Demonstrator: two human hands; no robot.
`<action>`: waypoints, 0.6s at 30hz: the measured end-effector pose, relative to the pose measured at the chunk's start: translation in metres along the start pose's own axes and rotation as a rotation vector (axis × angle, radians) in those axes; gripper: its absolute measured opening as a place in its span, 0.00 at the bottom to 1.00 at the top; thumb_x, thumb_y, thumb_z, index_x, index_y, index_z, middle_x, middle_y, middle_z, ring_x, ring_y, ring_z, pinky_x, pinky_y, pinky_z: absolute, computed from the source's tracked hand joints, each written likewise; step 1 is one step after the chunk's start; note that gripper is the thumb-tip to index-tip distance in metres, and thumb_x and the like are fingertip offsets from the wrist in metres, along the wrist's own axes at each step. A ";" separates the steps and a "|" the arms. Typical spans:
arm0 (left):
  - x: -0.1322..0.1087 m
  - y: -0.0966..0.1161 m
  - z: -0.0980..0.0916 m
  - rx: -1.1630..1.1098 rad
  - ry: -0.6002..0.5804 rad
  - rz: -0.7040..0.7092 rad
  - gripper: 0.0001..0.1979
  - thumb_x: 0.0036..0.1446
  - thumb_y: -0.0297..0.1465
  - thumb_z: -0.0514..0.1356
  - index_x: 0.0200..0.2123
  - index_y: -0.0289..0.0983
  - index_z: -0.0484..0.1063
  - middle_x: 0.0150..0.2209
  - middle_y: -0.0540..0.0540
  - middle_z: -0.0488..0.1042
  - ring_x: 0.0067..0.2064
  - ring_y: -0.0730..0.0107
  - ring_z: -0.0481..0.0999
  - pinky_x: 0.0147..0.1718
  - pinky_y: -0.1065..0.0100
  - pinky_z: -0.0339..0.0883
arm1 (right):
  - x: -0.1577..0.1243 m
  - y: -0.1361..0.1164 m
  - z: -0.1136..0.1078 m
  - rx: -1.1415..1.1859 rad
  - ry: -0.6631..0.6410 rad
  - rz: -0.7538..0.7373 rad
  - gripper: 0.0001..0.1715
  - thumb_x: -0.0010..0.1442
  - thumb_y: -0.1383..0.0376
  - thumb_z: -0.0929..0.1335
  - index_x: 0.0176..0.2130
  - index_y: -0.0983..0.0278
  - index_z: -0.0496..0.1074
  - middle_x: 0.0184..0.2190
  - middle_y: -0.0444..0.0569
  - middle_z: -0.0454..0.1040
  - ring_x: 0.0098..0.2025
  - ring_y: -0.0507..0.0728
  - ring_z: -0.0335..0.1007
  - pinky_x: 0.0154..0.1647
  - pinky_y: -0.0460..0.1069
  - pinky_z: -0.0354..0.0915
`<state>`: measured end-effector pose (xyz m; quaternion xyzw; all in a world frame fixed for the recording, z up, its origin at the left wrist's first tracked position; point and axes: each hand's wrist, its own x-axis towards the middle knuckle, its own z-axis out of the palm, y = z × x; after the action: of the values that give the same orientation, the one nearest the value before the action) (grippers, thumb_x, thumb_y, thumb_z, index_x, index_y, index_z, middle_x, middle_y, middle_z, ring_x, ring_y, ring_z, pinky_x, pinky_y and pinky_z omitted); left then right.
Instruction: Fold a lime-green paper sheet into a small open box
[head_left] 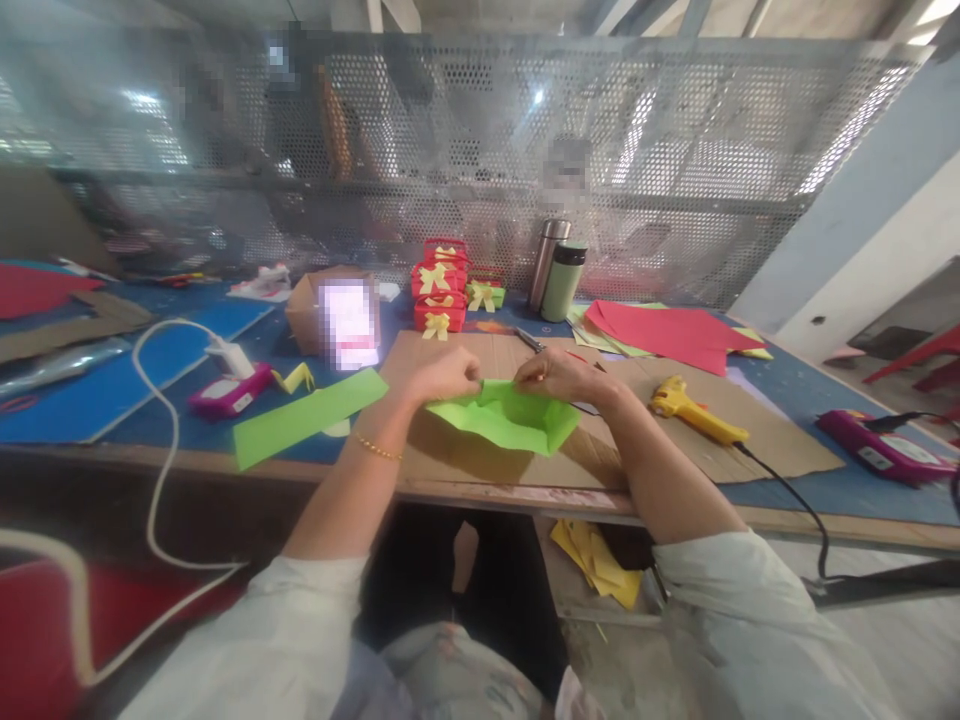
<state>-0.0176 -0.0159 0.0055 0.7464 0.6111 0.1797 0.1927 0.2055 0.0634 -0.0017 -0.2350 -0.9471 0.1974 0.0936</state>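
A piece of bright green paper, folded up into a shallow box shape, is held just over a cardboard sheet. My left hand pinches its far edge on the left side. On the same edge, a short way to the right, the closed fingers of my right hand grip the paper. The fingertips of both hands are partly hidden. A flat green paper strip lies left of my left forearm. To the right of my right hand rests a yellow glue gun on the cardboard.
Small red boxes with yellow bows are stacked at the back. Beside them stand a green flask and a steel flask. Red paper sheets lie back right. A lit phone leans at left, near a purple power strip.
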 end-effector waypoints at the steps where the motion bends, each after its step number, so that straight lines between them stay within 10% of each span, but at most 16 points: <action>1: 0.000 0.000 0.000 -0.004 0.000 0.008 0.04 0.45 0.26 0.61 0.20 0.36 0.69 0.23 0.50 0.72 0.26 0.72 0.69 0.27 0.67 0.56 | 0.000 0.000 0.000 0.006 0.005 -0.004 0.12 0.53 0.63 0.64 0.24 0.65 0.72 0.21 0.42 0.62 0.26 0.50 0.56 0.28 0.46 0.51; 11: 0.004 -0.014 -0.009 -0.424 0.397 -0.041 0.15 0.62 0.42 0.60 0.42 0.36 0.76 0.37 0.42 0.81 0.35 0.68 0.79 0.37 0.67 0.72 | 0.003 0.010 -0.005 0.076 0.259 0.107 0.15 0.51 0.61 0.63 0.26 0.67 0.76 0.23 0.44 0.67 0.27 0.52 0.59 0.28 0.47 0.53; 18: -0.008 0.015 -0.011 -0.173 0.286 -0.042 0.28 0.50 0.24 0.64 0.57 0.33 0.75 0.45 0.40 0.82 0.43 0.64 0.80 0.42 0.68 0.72 | 0.011 0.005 0.003 -0.076 0.423 0.056 0.12 0.50 0.66 0.63 0.19 0.67 0.70 0.17 0.43 0.59 0.24 0.49 0.52 0.27 0.47 0.48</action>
<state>-0.0118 -0.0260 0.0229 0.6809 0.6302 0.3317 0.1709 0.1974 0.0717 -0.0056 -0.3009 -0.9063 0.1103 0.2755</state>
